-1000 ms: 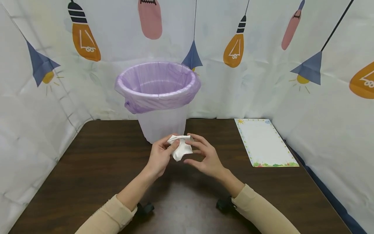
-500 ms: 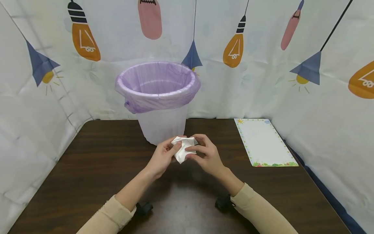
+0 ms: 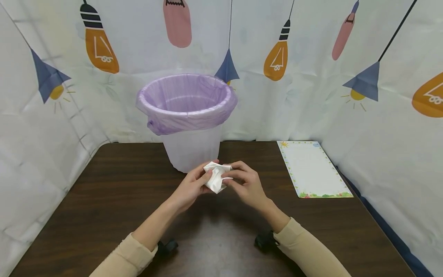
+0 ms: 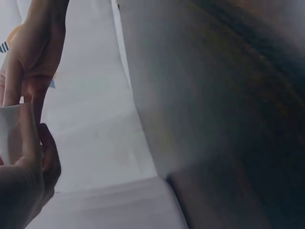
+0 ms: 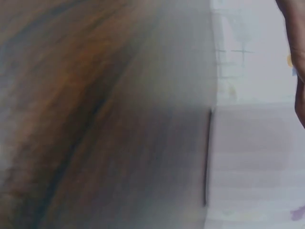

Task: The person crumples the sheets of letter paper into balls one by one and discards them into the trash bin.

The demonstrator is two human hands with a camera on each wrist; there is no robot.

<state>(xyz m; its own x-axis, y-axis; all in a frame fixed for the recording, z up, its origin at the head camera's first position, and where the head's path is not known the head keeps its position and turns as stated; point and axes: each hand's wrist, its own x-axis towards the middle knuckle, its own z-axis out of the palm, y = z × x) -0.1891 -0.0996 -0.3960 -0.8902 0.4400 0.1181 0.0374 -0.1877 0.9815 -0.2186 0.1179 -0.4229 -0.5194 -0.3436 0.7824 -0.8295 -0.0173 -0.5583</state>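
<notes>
Slanting up from the lower left, a rolled beige sleeve (image 3: pixel 126 252) gives way to a bare forearm that runs inward, a small black device (image 3: pixel 167 246) showing just beneath the wrist. From where I stand, the left hand (image 3: pixel 188 188) is turned toward the middle, its thumb laid over the near face of a crumpled white tissue (image 3: pixel 215 179) and its fingers behind, so that the piece is pinched between them with little gap. Behind that hand on the dark wooden table (image 3: pixel 104 207) stands a pale bin (image 3: pixel 192 148), a lilac liner (image 3: pixel 188 119) folded over its rim. The tissue sits between the two hands, held up in front of the bin's base. Coming at it from the other side, the right hand (image 3: pixel 247 184) arches at the knuckles, thumb and forefinger nearly together, nipping the tissue's right edge. Its forearm slopes down to a second beige sleeve (image 3: pixel 308 246), with another black device (image 3: pixel 264 241) under that wrist. Farther right lies a flower-bordered sheet of paper (image 3: pixel 315 167), well apart from the fingers.
</notes>
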